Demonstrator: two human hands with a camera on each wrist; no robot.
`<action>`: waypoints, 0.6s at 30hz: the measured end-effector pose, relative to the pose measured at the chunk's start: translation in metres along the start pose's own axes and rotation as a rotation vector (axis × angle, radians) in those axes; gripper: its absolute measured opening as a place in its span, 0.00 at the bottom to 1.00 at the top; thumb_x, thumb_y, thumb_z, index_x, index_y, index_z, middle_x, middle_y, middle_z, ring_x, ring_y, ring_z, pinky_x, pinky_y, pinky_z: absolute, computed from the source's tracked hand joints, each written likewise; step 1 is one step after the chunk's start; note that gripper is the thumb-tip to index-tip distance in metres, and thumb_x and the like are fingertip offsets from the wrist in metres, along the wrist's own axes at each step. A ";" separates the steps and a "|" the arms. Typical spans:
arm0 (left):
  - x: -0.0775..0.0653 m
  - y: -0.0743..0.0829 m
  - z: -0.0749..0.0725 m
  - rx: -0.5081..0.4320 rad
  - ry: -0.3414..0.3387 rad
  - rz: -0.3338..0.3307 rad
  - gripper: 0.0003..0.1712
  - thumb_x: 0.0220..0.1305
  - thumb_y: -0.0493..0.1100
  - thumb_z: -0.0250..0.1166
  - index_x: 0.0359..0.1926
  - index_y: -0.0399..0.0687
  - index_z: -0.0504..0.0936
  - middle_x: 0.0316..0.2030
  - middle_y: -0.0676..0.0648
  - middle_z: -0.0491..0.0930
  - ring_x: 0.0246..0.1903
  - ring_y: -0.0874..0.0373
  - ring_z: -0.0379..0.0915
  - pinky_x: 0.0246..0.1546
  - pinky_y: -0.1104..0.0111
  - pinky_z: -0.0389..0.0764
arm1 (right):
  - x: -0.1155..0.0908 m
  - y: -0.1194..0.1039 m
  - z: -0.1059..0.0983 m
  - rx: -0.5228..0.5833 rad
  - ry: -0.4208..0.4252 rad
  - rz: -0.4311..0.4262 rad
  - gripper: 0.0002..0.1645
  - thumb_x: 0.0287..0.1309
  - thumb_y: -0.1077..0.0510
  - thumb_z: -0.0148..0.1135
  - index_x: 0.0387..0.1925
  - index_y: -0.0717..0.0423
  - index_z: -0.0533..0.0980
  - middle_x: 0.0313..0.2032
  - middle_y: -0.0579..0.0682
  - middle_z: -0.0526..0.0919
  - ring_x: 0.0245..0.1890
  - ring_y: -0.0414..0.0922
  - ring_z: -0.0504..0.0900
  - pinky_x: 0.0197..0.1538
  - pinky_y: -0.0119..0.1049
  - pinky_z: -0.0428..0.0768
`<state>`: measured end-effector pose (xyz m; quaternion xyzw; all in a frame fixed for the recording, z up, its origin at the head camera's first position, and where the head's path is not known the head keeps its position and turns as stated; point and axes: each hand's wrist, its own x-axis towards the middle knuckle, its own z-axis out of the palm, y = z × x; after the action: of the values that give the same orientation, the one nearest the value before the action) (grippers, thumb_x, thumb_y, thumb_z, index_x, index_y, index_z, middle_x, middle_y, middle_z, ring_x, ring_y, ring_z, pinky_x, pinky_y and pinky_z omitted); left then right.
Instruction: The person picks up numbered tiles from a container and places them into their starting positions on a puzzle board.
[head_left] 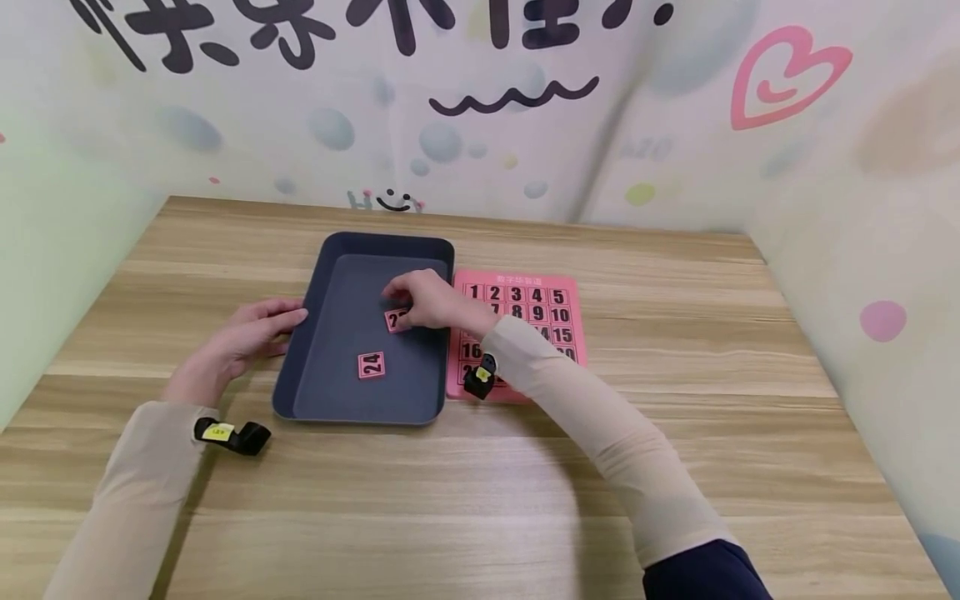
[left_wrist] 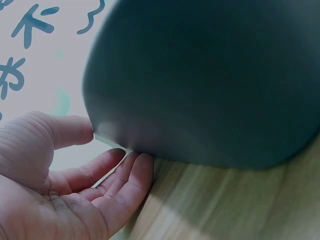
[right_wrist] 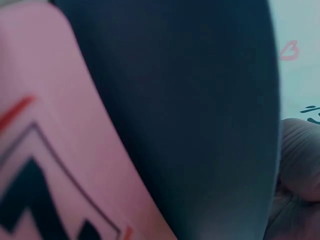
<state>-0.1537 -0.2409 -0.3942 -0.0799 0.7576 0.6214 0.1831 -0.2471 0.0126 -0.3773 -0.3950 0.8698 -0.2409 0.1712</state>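
Observation:
A dark blue tray (head_left: 341, 400) lies on the table, and two pink number tiles show inside it. My left hand (head_left: 243, 337) holds the tray's left side. In the left wrist view, that hand's thumb (left_wrist: 75, 131) touches the tray edge and its fingers rest against the wall. My right hand (head_left: 435, 302) reaches over the tray's right rim, fingers bent and apart from the thumb. The thumb overlaps one tile (head_left: 393, 321), hiding part of its number. A tile marked 24 (head_left: 371, 365) lies sideways nearer the front.
Against the tray's right side lies a pink number board (head_left: 561, 315) with rows of numbered squares, partly covered by my right forearm. The wooden table (head_left: 675, 308) meets a printed wall (head_left: 480, 167) at the back.

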 end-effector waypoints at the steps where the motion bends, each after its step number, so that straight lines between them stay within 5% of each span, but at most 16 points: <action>1: 0.000 0.000 0.000 -0.004 0.000 -0.002 0.37 0.70 0.48 0.52 0.68 0.28 0.51 0.36 0.65 0.74 0.36 0.73 0.73 0.39 0.76 0.76 | 0.001 0.000 0.000 -0.015 -0.002 0.010 0.29 0.50 0.58 0.71 0.55 0.60 0.75 0.48 0.54 0.79 0.46 0.44 0.75 0.50 0.31 0.74; 9: 0.001 0.001 0.000 -0.005 -0.003 -0.002 0.36 0.70 0.47 0.52 0.68 0.28 0.51 0.35 0.65 0.74 0.36 0.72 0.73 0.39 0.76 0.76 | 0.003 0.001 0.001 -0.120 -0.028 0.036 0.25 0.47 0.59 0.73 0.49 0.59 0.78 0.43 0.53 0.80 0.40 0.44 0.74 0.45 0.32 0.74; 18: 0.001 -0.001 0.000 0.005 -0.005 0.001 0.37 0.70 0.48 0.52 0.68 0.28 0.51 0.38 0.64 0.72 0.37 0.73 0.71 0.40 0.76 0.76 | -0.001 0.000 -0.002 -0.116 0.006 0.017 0.18 0.50 0.57 0.71 0.44 0.58 0.80 0.37 0.51 0.80 0.36 0.42 0.74 0.39 0.29 0.73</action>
<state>-0.1544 -0.2412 -0.3951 -0.0775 0.7586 0.6200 0.1849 -0.2469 0.0141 -0.3757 -0.3960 0.8862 -0.1901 0.1474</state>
